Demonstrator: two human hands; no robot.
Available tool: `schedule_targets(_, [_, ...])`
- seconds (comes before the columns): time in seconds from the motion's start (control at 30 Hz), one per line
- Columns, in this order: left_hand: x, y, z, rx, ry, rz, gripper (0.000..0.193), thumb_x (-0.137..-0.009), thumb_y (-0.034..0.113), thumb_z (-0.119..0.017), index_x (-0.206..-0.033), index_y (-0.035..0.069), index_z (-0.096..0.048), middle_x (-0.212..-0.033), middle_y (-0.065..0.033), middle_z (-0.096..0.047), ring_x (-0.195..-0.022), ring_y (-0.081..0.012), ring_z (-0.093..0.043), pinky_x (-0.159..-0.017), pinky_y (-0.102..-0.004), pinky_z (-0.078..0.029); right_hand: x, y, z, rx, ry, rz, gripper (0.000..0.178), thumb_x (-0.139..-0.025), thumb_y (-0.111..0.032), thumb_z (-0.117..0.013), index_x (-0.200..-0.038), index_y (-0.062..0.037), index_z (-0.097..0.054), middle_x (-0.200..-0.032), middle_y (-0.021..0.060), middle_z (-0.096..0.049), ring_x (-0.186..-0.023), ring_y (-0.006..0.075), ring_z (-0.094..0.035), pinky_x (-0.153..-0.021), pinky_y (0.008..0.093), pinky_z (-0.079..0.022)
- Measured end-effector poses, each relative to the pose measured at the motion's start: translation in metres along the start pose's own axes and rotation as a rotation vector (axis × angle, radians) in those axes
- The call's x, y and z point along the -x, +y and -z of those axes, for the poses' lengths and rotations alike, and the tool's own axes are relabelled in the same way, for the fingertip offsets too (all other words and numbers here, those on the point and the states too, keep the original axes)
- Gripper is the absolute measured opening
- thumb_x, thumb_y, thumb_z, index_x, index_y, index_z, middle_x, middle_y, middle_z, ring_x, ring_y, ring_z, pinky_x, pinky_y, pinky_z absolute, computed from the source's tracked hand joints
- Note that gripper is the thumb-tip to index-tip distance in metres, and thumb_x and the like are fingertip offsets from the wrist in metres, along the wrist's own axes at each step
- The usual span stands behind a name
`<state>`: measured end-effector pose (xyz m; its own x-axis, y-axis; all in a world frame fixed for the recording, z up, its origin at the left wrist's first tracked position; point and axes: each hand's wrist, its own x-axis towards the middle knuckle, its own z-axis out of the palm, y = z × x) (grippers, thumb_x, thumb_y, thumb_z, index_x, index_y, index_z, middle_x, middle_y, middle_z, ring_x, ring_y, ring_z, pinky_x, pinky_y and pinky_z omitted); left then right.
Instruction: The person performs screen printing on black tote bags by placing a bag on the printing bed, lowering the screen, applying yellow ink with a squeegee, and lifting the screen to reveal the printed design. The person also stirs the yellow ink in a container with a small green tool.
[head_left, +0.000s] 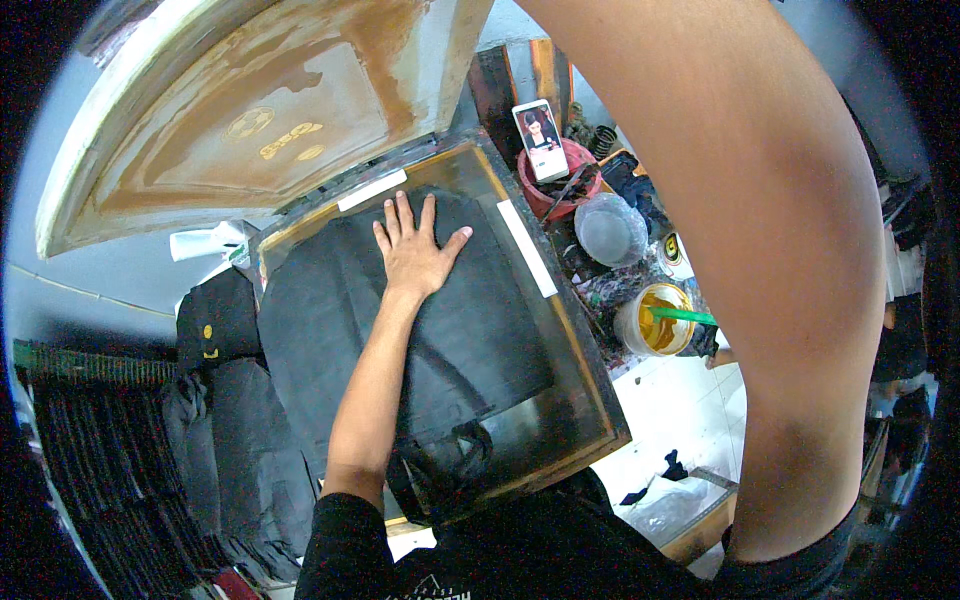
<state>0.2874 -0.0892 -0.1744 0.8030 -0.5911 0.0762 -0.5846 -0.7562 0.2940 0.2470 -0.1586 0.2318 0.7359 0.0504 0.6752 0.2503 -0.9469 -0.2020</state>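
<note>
My left hand (414, 258) lies flat with fingers spread on a black fabric bag (330, 300). The bag is laid out over a wood-edged printing board (560, 420), and its dark straps (450, 465) trail toward my body. Above the board's far side, a screen-printing frame (300, 110) stands tilted up, its mesh stained brown and showing small yellow motifs. My right arm (770, 200) reaches up across the right side and leaves the top edge; the hand itself is out of view.
To the right stand a tub of yellow ink (655, 335) with a green-handled tool (685, 316), a clear plastic container (610, 230), and a red bucket (550, 200) with a phone (540, 140) propped at it. Printed black fabric (215, 320) and stacked dark pieces (110, 470) lie left.
</note>
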Motion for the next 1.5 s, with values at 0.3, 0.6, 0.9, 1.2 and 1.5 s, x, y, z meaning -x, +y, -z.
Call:
schedule_targets(0.3, [-0.007, 0.02, 0.005, 0.047, -0.109, 0.188, 0.125, -0.076, 0.084, -0.061, -0.163, 0.005, -0.019, -0.17, -0.0253, -0.001, -0.157, -0.0445, 0.006, -0.122, -0.0662, 0.002, -0.001, 0.006, -0.002, -0.036, 0.019, -0.01, 0.035, -0.086, -0.023, -0.063, -0.106, 0.0017, -0.077, -0.116, 0.0261, -0.071, -0.11, 0.0397, -0.069, -0.095, 0.0431, -0.053])
schedule_targets(0.6, [-0.032, 0.042, 0.008, 0.151, -0.16, 0.348, 0.143, -0.061, 0.084, -0.072, -0.163, 0.001, -0.015, -0.168, -0.0295, 0.005, -0.156, -0.0453, 0.012, -0.116, -0.0731, 0.008, 0.002, 0.008, 0.0, -0.001, 0.022, 0.028, 0.037, -0.086, -0.025, -0.065, -0.109, 0.0025, -0.076, -0.118, 0.0264, -0.07, -0.113, 0.0379, -0.068, -0.097, 0.0424, -0.053])
schedule_targets(0.9, [-0.044, 0.042, 0.006, 0.171, -0.177, 0.363, 0.148, -0.055, 0.082, -0.078, -0.163, 0.002, -0.015, -0.168, -0.0292, 0.005, -0.156, -0.0448, 0.013, -0.115, -0.0743, 0.008, 0.012, 0.001, 0.011, -0.063, -0.039, -0.033, 0.035, -0.09, -0.023, -0.064, -0.111, 0.0025, -0.076, -0.119, 0.0261, -0.07, -0.113, 0.0365, -0.069, -0.098, 0.0411, -0.053])
schedule_targets(1.2, [-0.055, 0.038, -0.008, 0.146, -0.135, 0.424, 0.153, -0.051, 0.083, -0.081, -0.164, 0.007, -0.011, -0.168, -0.0303, 0.006, -0.156, -0.0453, 0.013, -0.114, -0.0767, 0.005, 0.012, 0.004, 0.009, -0.075, -0.026, 0.016, 0.035, -0.089, -0.024, -0.064, -0.111, 0.001, -0.076, -0.12, 0.0249, -0.07, -0.115, 0.037, -0.068, -0.098, 0.0415, -0.053])
schedule_targets(1.5, [-0.064, 0.047, 0.012, 0.116, -0.28, 0.456, 0.156, -0.049, 0.083, -0.082, -0.164, 0.006, -0.01, -0.167, -0.0328, 0.005, -0.155, -0.0485, 0.012, -0.113, -0.0777, 0.005, 0.004, 0.007, 0.001, 0.016, -0.04, 0.054, 0.035, -0.09, -0.025, -0.063, -0.113, -0.0023, -0.076, -0.121, 0.023, -0.07, -0.115, 0.0355, -0.068, -0.097, 0.0415, -0.053])
